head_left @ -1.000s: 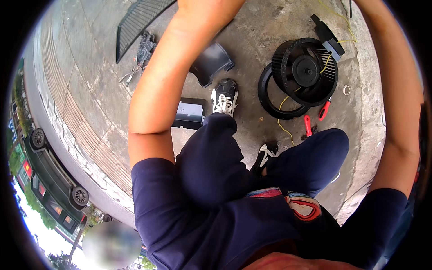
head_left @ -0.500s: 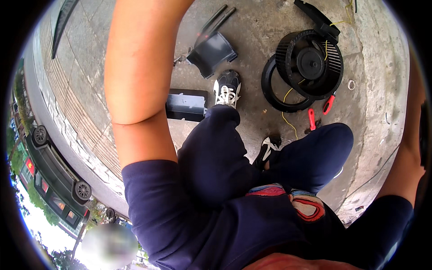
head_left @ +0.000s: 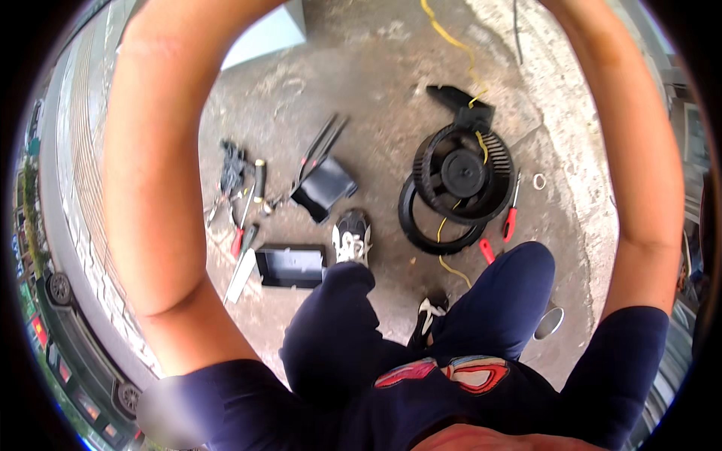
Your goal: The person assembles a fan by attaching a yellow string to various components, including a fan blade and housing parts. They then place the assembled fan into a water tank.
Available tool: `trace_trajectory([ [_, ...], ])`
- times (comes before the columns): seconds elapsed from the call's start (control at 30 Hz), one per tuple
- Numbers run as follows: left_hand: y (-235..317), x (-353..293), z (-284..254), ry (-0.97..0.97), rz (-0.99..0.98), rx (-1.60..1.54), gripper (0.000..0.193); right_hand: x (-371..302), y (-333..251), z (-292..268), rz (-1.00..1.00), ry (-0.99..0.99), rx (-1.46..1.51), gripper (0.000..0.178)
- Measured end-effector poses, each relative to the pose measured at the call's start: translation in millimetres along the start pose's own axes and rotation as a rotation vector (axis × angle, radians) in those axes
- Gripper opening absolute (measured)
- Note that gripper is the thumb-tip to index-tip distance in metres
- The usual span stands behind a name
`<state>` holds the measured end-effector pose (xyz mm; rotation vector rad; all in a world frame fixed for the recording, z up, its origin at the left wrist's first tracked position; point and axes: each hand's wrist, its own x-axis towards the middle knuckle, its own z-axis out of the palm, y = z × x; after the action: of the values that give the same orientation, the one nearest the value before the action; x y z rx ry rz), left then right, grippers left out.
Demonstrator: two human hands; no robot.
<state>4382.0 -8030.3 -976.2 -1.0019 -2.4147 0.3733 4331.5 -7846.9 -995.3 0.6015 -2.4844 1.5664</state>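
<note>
Both of my arms reach up past the upper edge, so my left hand and my right hand are out of sight, and whatever they hold is hidden. Beside my left forearm, a pale box-like panel (head_left: 267,37) juts in from the top. On the concrete between my arms lies a black round fan wheel (head_left: 462,174), resting partly over a black ring (head_left: 411,224). A black bent bracket (head_left: 451,101) touches the wheel's far side. Yellow cord (head_left: 453,41) runs down from the top edge and through the wheel.
Red-handled screwdrivers (head_left: 511,224) lie near my right knee. Left of my shoe (head_left: 352,237) are a black tray (head_left: 290,285), a black plastic housing (head_left: 325,189), and several hand tools (head_left: 239,239). A metal cup-like thing (head_left: 549,323) stands by my right thigh. A parked car (head_left: 79,338) is at far left.
My view has shifted, bringing the pale panel and the tools at left into sight. My right arm has swung inward and up from the right rim; both arms now reach over the top edge.
</note>
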Motion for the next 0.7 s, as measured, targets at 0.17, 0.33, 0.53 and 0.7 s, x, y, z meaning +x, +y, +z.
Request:
trace_trajectory([
  [0.17,11,5,-31,0.05,0.019,-0.002,0.012,-4,-17,-24,0.051,0.046,0.123,0.021],
  [0.33,16,34,-42,0.114,0.042,-0.118,0.015,-15,-26,-56,-0.205,0.11,-0.016,0.019],
  [0.53,79,48,-9,-0.004,0.223,-0.165,0.017,-7,-8,-123,0.144,0.282,0.329,0.02],
  [0.7,129,41,43,0.235,0.217,-0.294,0.015,-37,-14,-128,0.202,0.226,0.425,0.019],
])
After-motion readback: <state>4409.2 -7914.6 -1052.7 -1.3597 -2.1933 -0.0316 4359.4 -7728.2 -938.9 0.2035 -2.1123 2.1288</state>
